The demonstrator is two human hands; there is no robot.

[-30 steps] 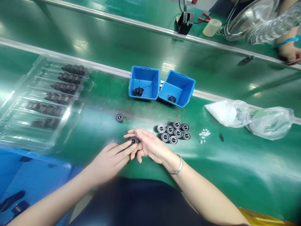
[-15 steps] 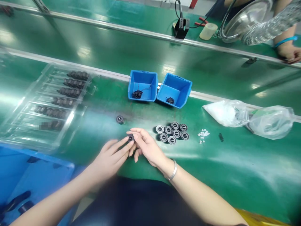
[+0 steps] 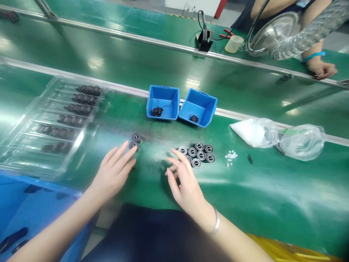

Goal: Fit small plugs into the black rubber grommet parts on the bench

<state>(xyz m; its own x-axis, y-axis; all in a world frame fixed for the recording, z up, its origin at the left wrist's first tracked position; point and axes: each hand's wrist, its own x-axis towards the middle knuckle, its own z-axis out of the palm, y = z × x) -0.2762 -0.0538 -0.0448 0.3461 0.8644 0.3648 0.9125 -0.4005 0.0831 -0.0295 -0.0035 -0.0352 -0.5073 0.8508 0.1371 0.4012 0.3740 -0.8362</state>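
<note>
Two small round black parts (image 3: 136, 137) with ringed tops stand one in front of the other on the green bench. My left hand (image 3: 113, 171) is just in front of them, fingers stretched and spread, the index fingertip close to the nearer part; whether it touches, I cannot tell. My right hand (image 3: 185, 180) hovers over the bench with its fingers loosely apart and nothing in them. Beside its fingertips stands a tight group of several similar black parts (image 3: 201, 155), one partly covered by the fingers. Fine specks (image 3: 152, 166) lie between my hands.
Behind are two blue bins (image 3: 163, 113) with black wire coils. Left is a clear tray (image 3: 58, 163) of dark parts; a large blue crate (image 3: 49, 214) sits below. White bits (image 3: 231, 155) and plastic bags (image 3: 253, 134) lie right. A co-worker's hand (image 3: 321, 69) rests across the line.
My hands have drawn apart, the left leftward and the right rightward. The black part they held between them now stands beside the lone one. The view has shifted slightly.
</note>
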